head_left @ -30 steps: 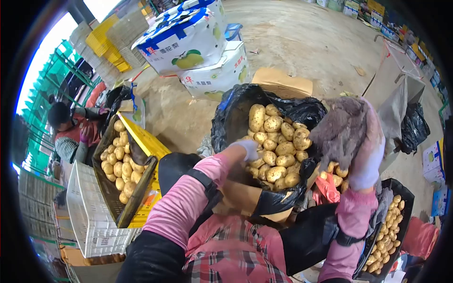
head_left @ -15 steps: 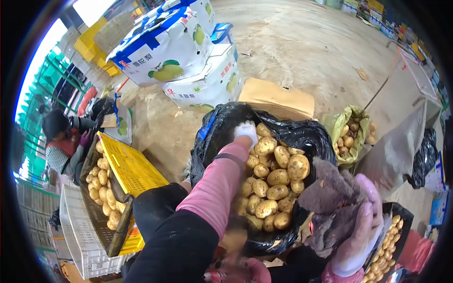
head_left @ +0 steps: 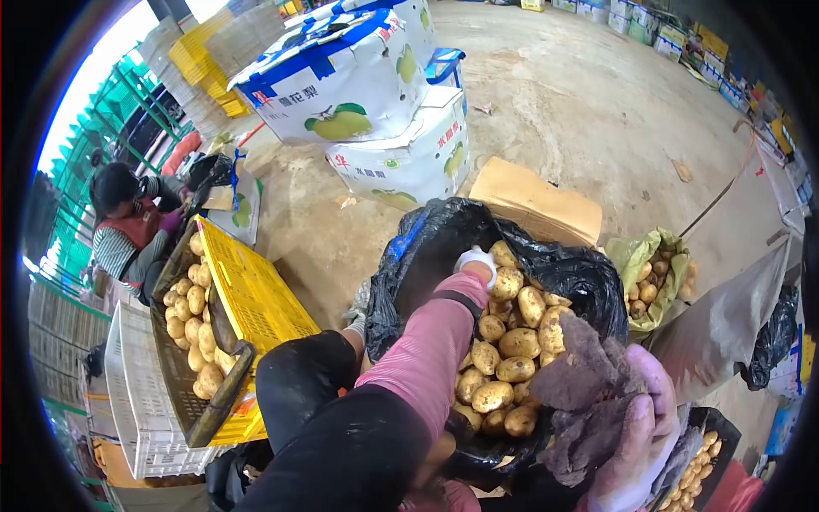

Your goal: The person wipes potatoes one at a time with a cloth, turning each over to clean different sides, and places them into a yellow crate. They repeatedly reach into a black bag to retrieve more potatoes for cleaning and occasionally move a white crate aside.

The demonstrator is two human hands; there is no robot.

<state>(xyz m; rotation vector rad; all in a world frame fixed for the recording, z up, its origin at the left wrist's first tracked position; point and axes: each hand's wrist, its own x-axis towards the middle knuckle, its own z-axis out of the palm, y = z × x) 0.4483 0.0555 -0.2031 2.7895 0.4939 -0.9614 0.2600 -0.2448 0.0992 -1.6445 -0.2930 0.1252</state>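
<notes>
Limp, grey cloth (head_left: 584,388) pinched by gloved right hand (head_left: 641,431), 4 o'clock of firm, tan potatoes (head_left: 519,344), best cupped mid-body; left hand (head_left: 478,261) at 11 o'clock, grip cannot be told

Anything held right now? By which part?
Right hand: grey rag, by its bunched right-hand edge. Left hand, at the potatoes: can't tell whether it holds one.
</notes>
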